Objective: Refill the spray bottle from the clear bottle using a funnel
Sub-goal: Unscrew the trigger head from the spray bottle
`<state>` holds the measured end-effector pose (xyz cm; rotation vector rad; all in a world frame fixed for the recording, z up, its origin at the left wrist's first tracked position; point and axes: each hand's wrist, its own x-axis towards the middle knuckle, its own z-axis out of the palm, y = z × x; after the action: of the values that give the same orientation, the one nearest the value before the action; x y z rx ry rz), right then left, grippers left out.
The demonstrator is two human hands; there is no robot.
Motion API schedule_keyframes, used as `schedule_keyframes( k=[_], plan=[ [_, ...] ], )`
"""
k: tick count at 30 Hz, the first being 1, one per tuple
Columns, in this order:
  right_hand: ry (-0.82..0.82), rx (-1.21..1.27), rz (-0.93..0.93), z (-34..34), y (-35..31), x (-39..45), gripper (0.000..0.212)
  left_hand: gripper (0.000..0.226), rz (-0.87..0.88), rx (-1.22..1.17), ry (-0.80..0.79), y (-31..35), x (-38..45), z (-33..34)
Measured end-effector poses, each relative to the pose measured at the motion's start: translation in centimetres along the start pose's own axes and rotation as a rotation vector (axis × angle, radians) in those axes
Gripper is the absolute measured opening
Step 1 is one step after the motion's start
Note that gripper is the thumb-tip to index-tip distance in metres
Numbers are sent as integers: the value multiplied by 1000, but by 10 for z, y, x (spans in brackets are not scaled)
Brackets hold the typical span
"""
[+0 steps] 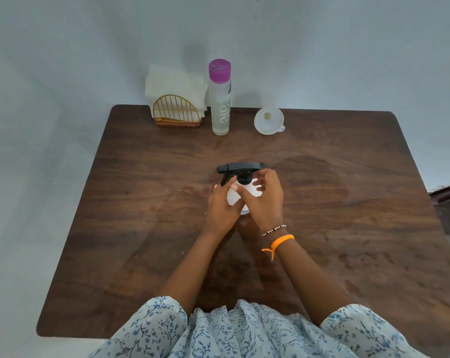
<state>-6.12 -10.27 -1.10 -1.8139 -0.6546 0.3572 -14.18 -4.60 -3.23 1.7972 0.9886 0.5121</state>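
Dark wood table (141,202) fills the frame under a pale wall. At centre I see the spray bottle (235,195) standing upright, its black trigger head (240,168) still on. My left hand (222,210) wraps the white body; my right hand (266,200) curls loosely beside the collar, fingers parted. Along the upper edge stand a gold napkin holder (177,113), the clear bottle (220,99) with its pink cap, and the white funnel (268,120), all well apart from my hands.

Both hands (244,202) around upright spray bottle (238,188)
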Motion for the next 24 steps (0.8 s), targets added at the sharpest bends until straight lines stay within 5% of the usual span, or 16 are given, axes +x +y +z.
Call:
schedule_keyframes(
  k=[6,14,24],
  plan=[
    [117,-151,-50,9,-6,2,34,36,74,-63,83,0,2,7],
    [113,-268,-153,7,2,4,29,50,134,-160,22,-15,5,9],
    [-389,-101,-124,-22,14,31,30,35,90,-192,-12,-19,10,7]
  ],
)
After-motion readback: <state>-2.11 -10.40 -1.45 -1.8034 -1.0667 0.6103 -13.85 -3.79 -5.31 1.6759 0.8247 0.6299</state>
